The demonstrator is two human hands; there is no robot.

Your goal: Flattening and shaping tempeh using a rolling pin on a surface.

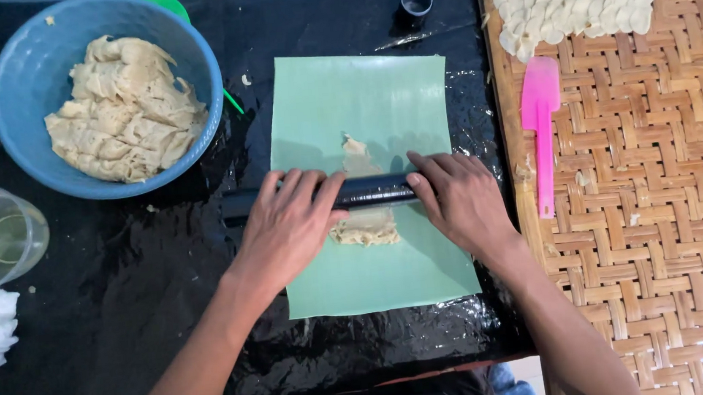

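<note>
both palms are pressing flat, fingers unclenched, our left hand (286,224) and right hand (458,201) on the dark rolling pin (368,193) over soft, sticky-looking dough (364,226) mid green sheet (359,95), so we are judging it tears easily and lifts best by its edges.

Glossy, wrinkled black plastic sheeting (168,324) covers the bench; on it a matt, smooth green sheet (377,102) under rough, crumbly dough (364,230) and a smooth dark roller (372,192); at three o'clock, coarse woven bamboo tray (665,195), shiny pink plastic spatula (541,121)
</note>
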